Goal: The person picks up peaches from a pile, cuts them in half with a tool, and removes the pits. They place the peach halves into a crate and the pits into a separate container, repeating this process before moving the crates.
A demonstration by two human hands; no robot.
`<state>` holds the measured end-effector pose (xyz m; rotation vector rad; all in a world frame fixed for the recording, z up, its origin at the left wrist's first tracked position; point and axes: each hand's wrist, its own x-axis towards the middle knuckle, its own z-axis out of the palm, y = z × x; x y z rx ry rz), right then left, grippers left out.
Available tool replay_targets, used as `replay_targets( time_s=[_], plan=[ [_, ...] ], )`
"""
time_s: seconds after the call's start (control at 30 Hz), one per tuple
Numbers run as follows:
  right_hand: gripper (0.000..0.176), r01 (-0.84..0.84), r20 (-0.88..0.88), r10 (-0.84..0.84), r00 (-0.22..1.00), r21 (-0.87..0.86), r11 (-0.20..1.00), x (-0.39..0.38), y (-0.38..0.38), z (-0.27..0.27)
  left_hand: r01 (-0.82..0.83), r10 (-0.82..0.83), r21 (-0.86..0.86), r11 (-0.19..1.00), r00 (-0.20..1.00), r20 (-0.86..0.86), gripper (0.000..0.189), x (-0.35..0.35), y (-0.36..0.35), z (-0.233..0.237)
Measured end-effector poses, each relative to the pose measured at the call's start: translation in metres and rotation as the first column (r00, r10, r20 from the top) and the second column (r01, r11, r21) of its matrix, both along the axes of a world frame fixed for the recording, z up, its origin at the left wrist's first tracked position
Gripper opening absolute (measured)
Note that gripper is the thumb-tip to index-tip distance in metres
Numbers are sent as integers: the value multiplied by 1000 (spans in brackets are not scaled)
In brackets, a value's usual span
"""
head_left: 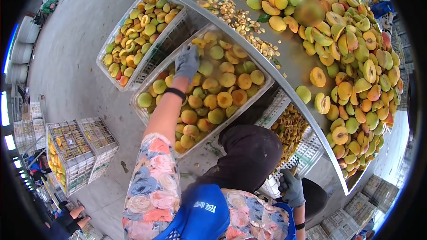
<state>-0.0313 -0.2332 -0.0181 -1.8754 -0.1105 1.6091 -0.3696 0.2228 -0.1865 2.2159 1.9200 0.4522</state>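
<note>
My left hand [187,63], in a grey glove, reaches over the crate of halved peaches [211,102] below the table edge. Its fingertips are bent down beside a yellow peach half [199,42], and whether they grip it is unclear. Down at the lower right, my right hand [292,189], also gloved in grey, is closed around a small tool [295,167] whose tip points up. Beside that hand stands a white crate of brown-yellow scraps [289,129].
A metal table [284,58] bears a large heap of peach halves [351,62] and scattered pits [240,20]. Another full crate [138,35] stands at the upper left. Stacked crates [78,151] are on the left. Part of a person [69,222] shows at the lower left.
</note>
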Motion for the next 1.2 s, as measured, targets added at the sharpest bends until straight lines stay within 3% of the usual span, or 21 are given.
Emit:
replay_targets(
  time_s=[0.03, 0.1, 0.2, 0.23, 0.33, 0.37, 0.47, 0.57, 0.67, 0.77, 0.9, 1.0, 1.07, 1.1, 1.2],
  plan=[
    [16, -80, 34, 79, 996, 17, 997, -1, 0, 0, -17, 16, -36, 999, 1000, -6, 30, 0, 6, 3],
    [16, 37, 24, -36, 999, -10, 999, -5, 6, 6, -44, 43, -92, 995, 999, -10, 27, 10, 21, 18],
    [17, 166, 45, -163, 986, -71, 984, -6, 9, 13, -100, 99, -21, 995, 994, -53, 28, 12, 29, 28],
    [17, 201, 59, -196, 979, -100, 974, -6, 8, 14, -123, 123, 26, 992, 992, 15, 30, 16, 24, 40],
    [17, 165, -7, -166, 986, -51, 985, 1, -3, 10, 59, -102, 210, 976, 974, 200, 30, 19, 27, 42],
    [17, 163, 1, -163, 987, -66, 984, 2, -2, 8, 50, -75, 115, 992, 970, 231, 28, 23, 27, 47],
    [16, 169, 24, -167, 986, -91, 981, 1, 3, 6, 59, -52, -89, 994, 995, 84, 26, 24, 32, 41],
    [16, 183, 44, -179, 983, -107, 977, -3, 16, 12, 51, -62, -105, 993, 993, -98, 24, 24, 16, 24],
    [16, 182, 54, -175, 983, -145, 973, -6, 19, 11, 59, -44, 150, 987, 994, -98, 23, 18, 21, 7],
    [16, 164, 11, -164, 986, -110, 980, -6, 18, 4, -62, 60, -1, 998, 971, -231, 25, 43, 35, 21],
    [18, 152, 12, -152, 988, -77, 985, -1, 14, 6, 0, -53, -215, 977, 969, -243, 28, 40, 44, 51],
    [22, 162, 97, -151, 984, -111, 981, -6, 14, 19, 9, 4, 68, 998, 982, -188, 28, 25, 55, 36],
    [25, 138, 133, -122, 984, -119, 983, -5, 12, 16, 114, -114, 23, 993, 993, 20, 29, 29, 63, 44],
    [25, 121, 125, -109, 986, -94, 988, -4, 11, 16, 84, -81, -49, 995, 995, 59, 27, 41, 63, 49],
    [25, 105, 133, -91, 987, -98, 990, -4, 23, 15, 140, -137, -152, 978, 990, 29, 27, 54, 80, 12]
  ],
)
